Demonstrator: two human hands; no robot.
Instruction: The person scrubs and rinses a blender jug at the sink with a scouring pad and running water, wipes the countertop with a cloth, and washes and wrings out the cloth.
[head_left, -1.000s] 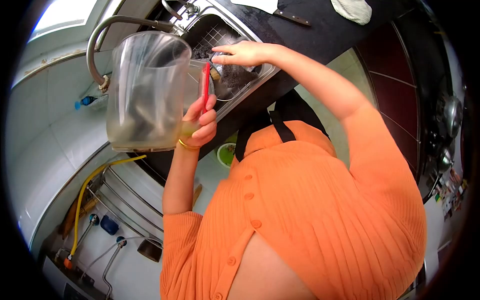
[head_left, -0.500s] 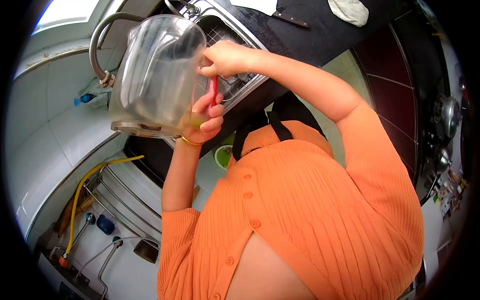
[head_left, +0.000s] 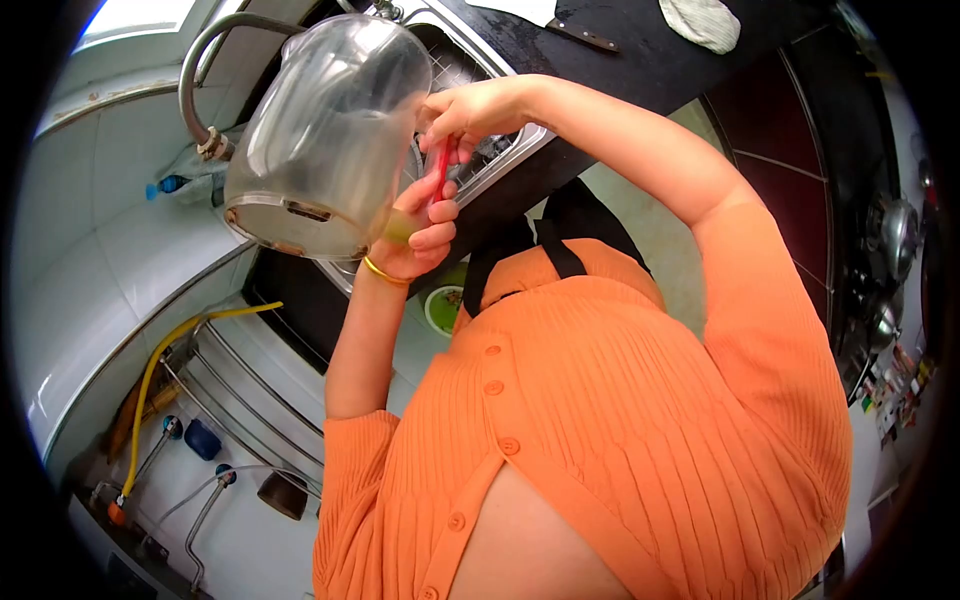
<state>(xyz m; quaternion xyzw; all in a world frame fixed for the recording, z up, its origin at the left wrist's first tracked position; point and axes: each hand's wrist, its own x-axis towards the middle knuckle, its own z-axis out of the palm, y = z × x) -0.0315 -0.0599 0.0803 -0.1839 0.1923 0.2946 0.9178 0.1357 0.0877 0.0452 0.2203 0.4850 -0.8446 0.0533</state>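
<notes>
Left hand [head_left: 418,240] is wrapped round the red-edged handle [head_left: 443,165] of a transparent jug [head_left: 320,130]; the right hand [head_left: 480,108], fingers half curled, is at the upper end of that handle, near the rim, though how firmly it grips I cannot tell. The jug is held tilted between 10 and 11 o'clock, its base toward 7.

At 12 o'clock a metal sink [head_left: 475,45] is set into the dark surface [head_left: 640,90], which runs on to 1 o'clock and bears a knife [head_left: 585,37] and a pale cloth [head_left: 700,22]. White tiles [head_left: 60,220] line the wall at 9 to 10 o'clock, below a window [head_left: 135,18]. Metal rails [head_left: 262,380] and a yellow hose [head_left: 148,380] show toward 8 o'clock.

Jug and hands hide much of the sink, and its contents are hard to make out. Beside the knife, a white sheet [head_left: 520,8] is cut off by the top edge. Small items [head_left: 895,390] between 3 and 4 o'clock are too blurred for any lettering to be read.
</notes>
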